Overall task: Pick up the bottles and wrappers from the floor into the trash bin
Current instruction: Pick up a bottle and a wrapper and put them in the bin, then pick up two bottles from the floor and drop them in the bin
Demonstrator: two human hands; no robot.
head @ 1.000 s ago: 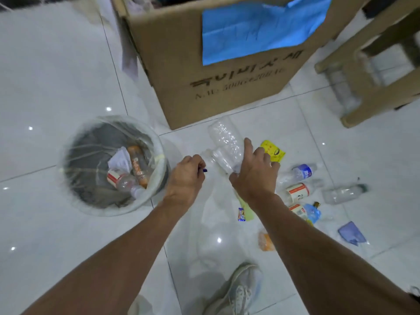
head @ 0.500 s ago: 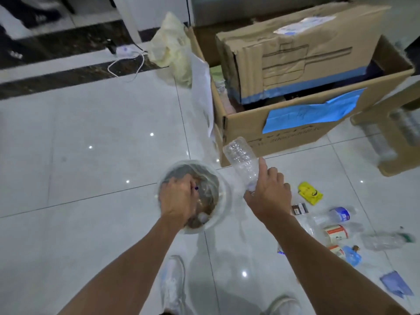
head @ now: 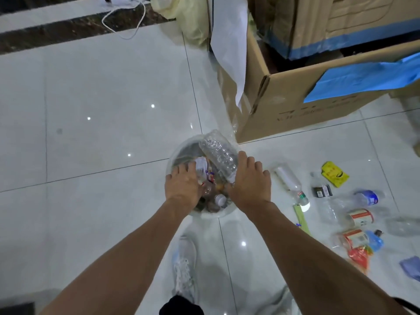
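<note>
**A:** The left hand [head: 181,185] hangs over the trash bin [head: 176,155], fingers [head: 180,170] loose, with nothing in them that I can see.

**B:** And the big clear bottle [head: 218,153]?

**A:** It's tilted across the bin's mouth, base poking past the far rim. The right hand [head: 250,181] grasps its neck end.

**B:** The bin looks fairly full (binned bottles [head: 219,198] sit near the top). Let go like that and it may ride the heap, roll off the rim or tip the bin.

**A:** Further right, loose bottles [head: 288,180] and a yellow wrapper [head: 334,173] lie on the floor [head: 341,137], easy to tread on or kick away.
</note>
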